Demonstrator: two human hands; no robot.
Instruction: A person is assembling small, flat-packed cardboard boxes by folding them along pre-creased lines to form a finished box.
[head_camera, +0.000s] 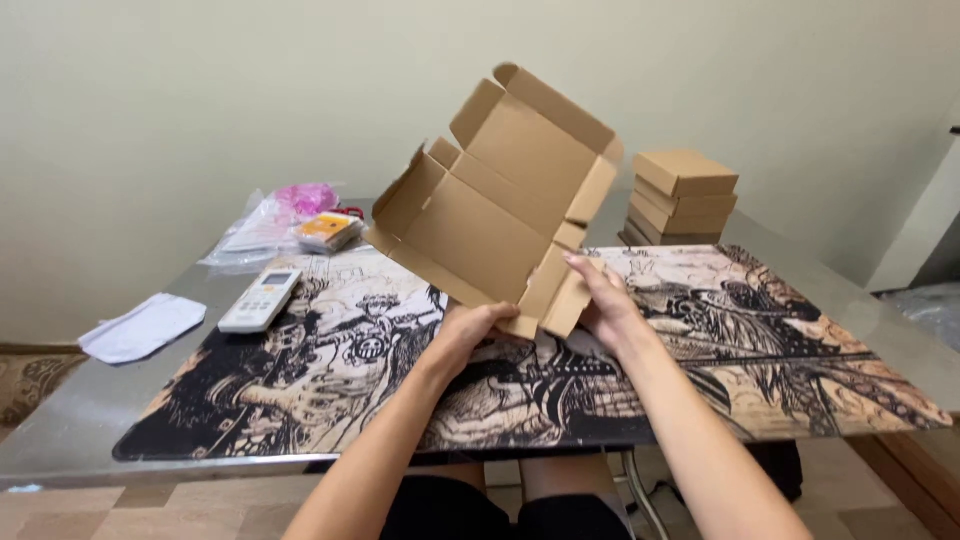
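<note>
Cardboard box (500, 200), half-folded, lid open: left hand (470, 330) grips its lower edge; right hand (605, 305) pinches a side flap above the desk mat (800, 350).

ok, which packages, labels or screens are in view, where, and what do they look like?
Open cardboard box: brown, flaps up, held above the mat by left hand and right hand.
Stack of closed boxes: brown, flat, far right.
Remote control: white, small screen, left.
Plastic packets: clear, pink and yellow contents, far left.

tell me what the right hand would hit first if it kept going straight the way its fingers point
The right hand already touches the half-folded brown cardboard box; its fingers point up and away, so it would press into that box's side flap first. Depth beyond it is unclear.
</note>
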